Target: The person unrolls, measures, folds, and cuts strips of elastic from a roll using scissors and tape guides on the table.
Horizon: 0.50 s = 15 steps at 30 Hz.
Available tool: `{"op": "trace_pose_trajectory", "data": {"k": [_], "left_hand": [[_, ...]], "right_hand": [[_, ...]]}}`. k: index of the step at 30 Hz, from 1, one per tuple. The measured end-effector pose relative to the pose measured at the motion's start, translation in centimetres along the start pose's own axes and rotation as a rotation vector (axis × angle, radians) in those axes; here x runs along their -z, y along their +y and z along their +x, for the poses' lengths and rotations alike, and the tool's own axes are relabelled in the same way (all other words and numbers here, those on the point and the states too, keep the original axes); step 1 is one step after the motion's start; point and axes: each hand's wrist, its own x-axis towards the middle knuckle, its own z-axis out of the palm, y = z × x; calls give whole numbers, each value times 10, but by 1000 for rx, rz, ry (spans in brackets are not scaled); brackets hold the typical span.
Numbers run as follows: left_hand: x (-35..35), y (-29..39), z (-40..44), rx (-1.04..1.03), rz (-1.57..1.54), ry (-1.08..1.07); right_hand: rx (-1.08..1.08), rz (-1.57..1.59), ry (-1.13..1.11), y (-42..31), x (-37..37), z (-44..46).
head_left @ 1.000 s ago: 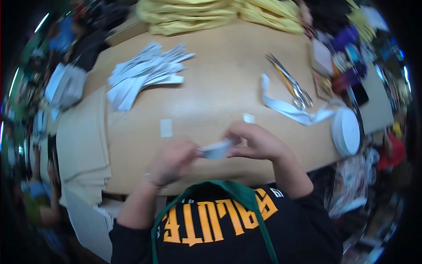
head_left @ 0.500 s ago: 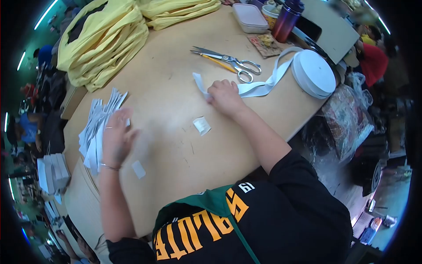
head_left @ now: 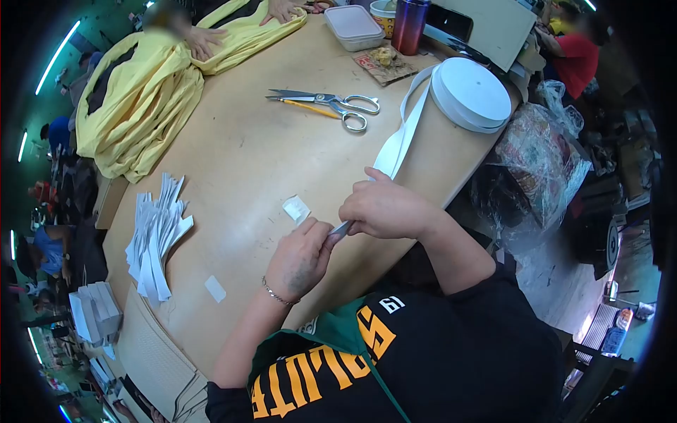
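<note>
My left hand (head_left: pixel 300 259) is closed on the end of a white band (head_left: pixel 396 149), near the table's front edge. Close beside it, my right hand (head_left: pixel 388 206) grips the same band, with a short length showing between the two. From there the band runs up to a large white roll (head_left: pixel 471 90) at the right. Beyond my hands lie scissors (head_left: pixel 328 100), with a yellow pencil (head_left: pixel 308 107) against them. A small white square (head_left: pixel 296 209) lies just past my left hand. Further left is a pile of cut white strips (head_left: pixel 154 240).
Yellow fabric (head_left: pixel 144 106) is heaped at the far left, where another person's hands (head_left: pixel 204 44) rest on it. A lidded container (head_left: pixel 354 27), a tumbler (head_left: pixel 410 27) and a phone (head_left: pixel 451 22) stand or lie at the back. A white scrap (head_left: pixel 215 289) sits front left.
My left hand has come from the strip pile to the band's end. My right hand has moved towards me, drawing the band straighter. Another person's hands now appear on the yellow fabric.
</note>
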Motion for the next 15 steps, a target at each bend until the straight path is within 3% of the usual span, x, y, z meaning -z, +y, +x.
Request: {"op": "trace_pose_trajectory", "data": {"k": [3, 6, 8, 9, 10, 12, 15], "left_hand": [[-4, -3, -1, 50, -226, 0], [-3, -4, 0, 214, -338, -41], [-7, -10, -2, 242, -448, -8], [-7, -12, -3, 255, -503, 11], [-2, -9, -3, 289, -498, -15], [0, -10, -2, 281, -535, -9], [1, -10, -5, 330, -615, -5]], "right_hand": [[36, 76, 45, 3, 1, -2], [236, 690, 773, 42, -13, -1], [-259, 396, 1230, 89, -21, 1], [-472, 89, 1257, 115, -26, -2], [-685, -217, 1252, 130, -22, -5], [-916, -464, 1156, 155, -7, -9], [-1102, -579, 1004, 223, -5, -5]]}}
